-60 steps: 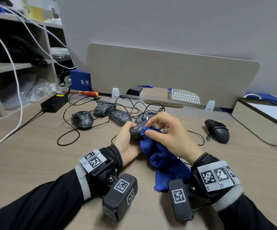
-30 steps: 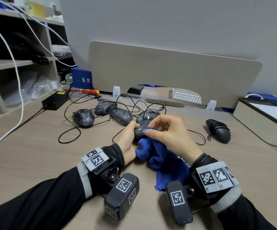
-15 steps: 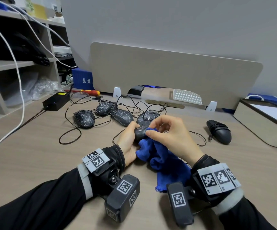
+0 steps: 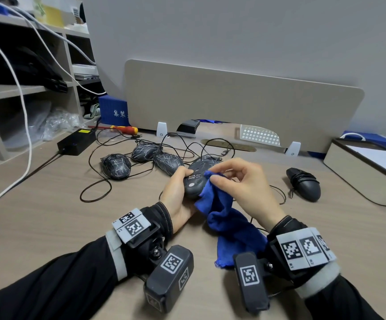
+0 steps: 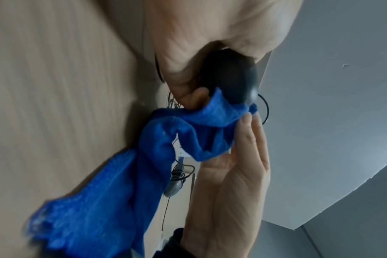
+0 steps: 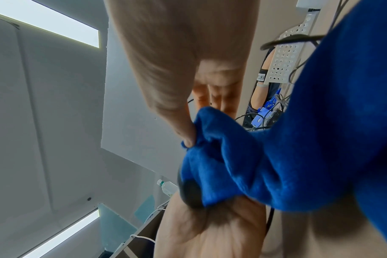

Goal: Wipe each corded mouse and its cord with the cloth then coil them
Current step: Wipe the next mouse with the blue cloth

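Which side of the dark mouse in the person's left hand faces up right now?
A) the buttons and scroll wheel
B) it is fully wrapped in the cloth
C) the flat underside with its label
C: the head view shows the dark corded mouse in the left hand with its flat labelled underside up, while the right hand pinches the blue cloth against it.

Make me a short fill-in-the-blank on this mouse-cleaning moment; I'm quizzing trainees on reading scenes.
1. The left hand grips a mouse turned ____ side up.
2. The right hand pinches a cloth coloured ____.
3. The mouse with its cord wound round it lies to the ____ of the hands.
4. The screwdriver lies just behind the black ____.

Missing words: under; blue; right; power adapter
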A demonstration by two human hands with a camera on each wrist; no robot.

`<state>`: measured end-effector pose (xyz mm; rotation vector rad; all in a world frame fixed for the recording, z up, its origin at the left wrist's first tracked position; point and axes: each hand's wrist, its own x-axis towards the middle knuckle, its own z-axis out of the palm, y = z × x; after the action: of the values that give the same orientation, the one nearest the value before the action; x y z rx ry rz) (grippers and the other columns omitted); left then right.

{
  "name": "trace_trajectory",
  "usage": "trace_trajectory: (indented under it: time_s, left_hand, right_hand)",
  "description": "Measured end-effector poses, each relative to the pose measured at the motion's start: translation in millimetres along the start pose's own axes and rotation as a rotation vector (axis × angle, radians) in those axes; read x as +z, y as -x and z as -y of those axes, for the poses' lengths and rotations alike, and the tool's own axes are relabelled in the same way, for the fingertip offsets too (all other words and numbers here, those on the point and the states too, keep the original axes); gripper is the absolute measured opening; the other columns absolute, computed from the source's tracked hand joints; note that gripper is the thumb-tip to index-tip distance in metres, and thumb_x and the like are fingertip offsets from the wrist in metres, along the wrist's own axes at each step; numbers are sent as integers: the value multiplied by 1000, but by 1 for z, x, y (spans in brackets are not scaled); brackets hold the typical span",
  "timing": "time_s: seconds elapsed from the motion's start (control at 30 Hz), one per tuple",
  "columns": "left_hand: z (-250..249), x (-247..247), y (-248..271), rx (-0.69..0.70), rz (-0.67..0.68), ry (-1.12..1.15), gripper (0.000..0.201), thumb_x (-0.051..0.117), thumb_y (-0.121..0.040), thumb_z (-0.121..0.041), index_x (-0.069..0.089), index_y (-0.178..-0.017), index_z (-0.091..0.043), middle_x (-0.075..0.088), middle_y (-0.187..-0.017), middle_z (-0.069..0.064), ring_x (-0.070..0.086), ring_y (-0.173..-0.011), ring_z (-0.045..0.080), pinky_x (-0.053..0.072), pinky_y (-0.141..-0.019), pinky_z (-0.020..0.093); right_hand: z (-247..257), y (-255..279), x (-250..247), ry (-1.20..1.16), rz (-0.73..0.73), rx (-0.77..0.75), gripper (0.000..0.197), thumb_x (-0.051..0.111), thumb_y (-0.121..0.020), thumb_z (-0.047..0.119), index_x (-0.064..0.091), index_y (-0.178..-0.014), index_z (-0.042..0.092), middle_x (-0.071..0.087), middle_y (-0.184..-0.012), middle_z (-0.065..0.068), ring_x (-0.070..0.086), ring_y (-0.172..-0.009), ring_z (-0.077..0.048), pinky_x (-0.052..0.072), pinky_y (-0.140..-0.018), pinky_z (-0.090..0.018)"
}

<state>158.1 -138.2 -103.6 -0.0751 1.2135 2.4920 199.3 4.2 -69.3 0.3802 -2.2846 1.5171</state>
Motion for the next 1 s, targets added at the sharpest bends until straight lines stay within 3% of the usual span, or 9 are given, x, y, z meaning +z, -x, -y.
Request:
trace_trajectory:
  time_s: [0.1, 0.17, 0.23, 0.3, 0.37, 0.5, 0.6, 0.77, 1.0]
  left_hand:
    - [-1, 0, 3, -52, 30, -27, 34, 58, -73, -31, 62, -102, -12, 62, -108, 14, 61, -94, 29, 48, -97, 39]
    - [-1, 0, 4, -83, 76, -44, 24, 53, -81, -28, 65, -91, -10, 66, -90, 11, 63, -77, 26, 54, -76, 32]
    - [0, 2, 4, -92, 98, -64, 23, 47, -88, -27, 62, -81, -11, 61, -68, 5, 55, -54, 19, 44, -49, 22]
    - [0, 5, 7, -81, 111, -81, 27, 45, -90, -27, 60, -76, -10, 56, -59, 3, 48, -44, 16, 32, -39, 17]
    - [-1, 3, 6, -67, 85, -66, 28, 45, -90, -27, 62, -75, -10, 58, -61, 4, 51, -47, 17, 38, -45, 21]
    - [-7, -3, 5, -80, 96, 18, 34, 45, -88, -28, 68, -78, -4, 67, -73, 14, 65, -61, 25, 55, -68, 30]
    - [-9, -2, 5, -83, 138, 23, 40, 42, -91, -26, 68, -71, -4, 66, -66, 13, 64, -54, 24, 55, -56, 25]
    - [-5, 4, 15, -103, 207, -69, 35, 38, -90, -24, 64, -78, -4, 46, -61, 9, 41, -45, 18, 27, -37, 19]
    - [-5, 1, 9, -72, 90, -112, 22, 46, -85, -24, 62, -79, -10, 60, -71, 6, 57, -62, 19, 46, -64, 29]
  right_hand:
    - [2, 1, -1, -16, 74, -54, 22, 76, -81, -1, 78, -81, 21, 66, -82, -2, 52, -67, -7, 43, -66, -19]
    - [1, 0, -4, -54, -29, -39, 24, 75, -82, -1, 78, -80, 22, 67, -84, -8, 53, -66, -7, 45, -66, -20]
    - [-4, -4, -7, -48, -170, -23, 27, 76, -83, 1, 77, -78, 28, 70, -91, -13, 58, -67, -10, 49, -68, -23]
    - [-7, -7, -8, -29, -242, -24, 28, 75, -84, 3, 76, -77, 30, 70, -93, -13, 60, -69, -10, 51, -70, -25]
    - [-7, -7, -8, -9, -200, -58, 27, 75, -84, 2, 77, -79, 29, 68, -92, -13, 58, -68, -8, 49, -70, -24]
    - [-1, 3, 0, -2, 206, -149, 23, 79, -79, 6, 80, -84, 29, 61, -84, -3, 55, -76, -10, 42, -70, -20]
    - [-5, -2, -2, 34, 72, -139, 26, 78, -79, 4, 78, -81, 30, 60, -85, -6, 53, -71, -7, 44, -70, -21]
    - [-11, -10, -17, -17, -251, 5, 23, 74, -85, 2, 76, -78, 24, 70, -95, -13, 63, -69, -2, 50, -68, -18]
    - [1, -3, -7, 9, 71, -83, 22, 78, -80, -1, 79, -82, 21, 58, -78, -7, 49, -66, -9, 43, -66, -19]
